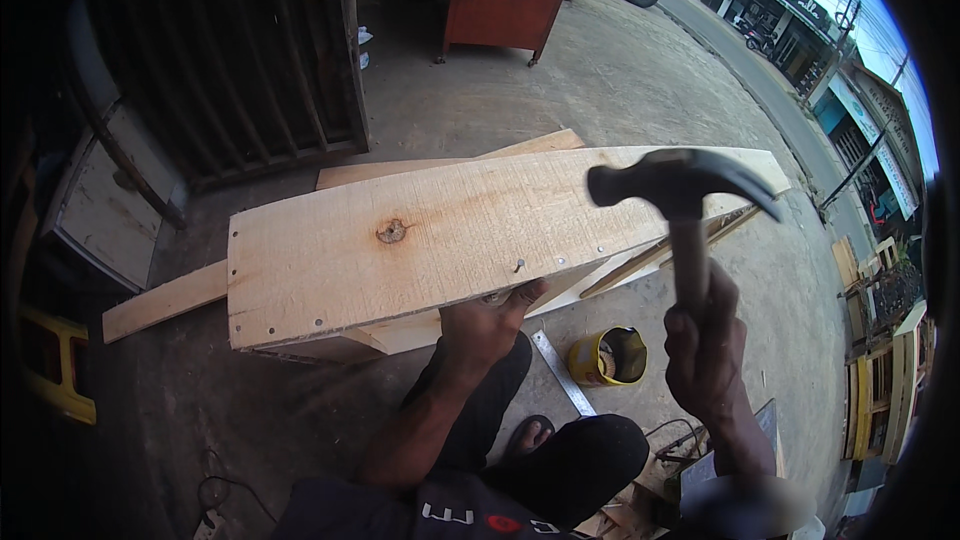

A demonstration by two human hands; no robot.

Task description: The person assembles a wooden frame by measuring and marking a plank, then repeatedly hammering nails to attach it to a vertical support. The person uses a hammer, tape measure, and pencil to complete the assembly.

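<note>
In my raised right hand is a claw hammer, my fingers wrapped round its handle and its head above the right part of the wood. A long box of pale planks lies across in front of me, its broad top board marked by a dark knot. One nail stands up from the board near the close edge; several other nail heads sit flush along the edges. Just below that nail, my left hand grips the box's near edge, with some fingers hidden under the board.
Between my knees and the box are a yellow can with its top open and a metal ruler. Loose planks lie beside and behind the box. A red-brown cabinet stands farther back. Wooden pallets are at the right.
</note>
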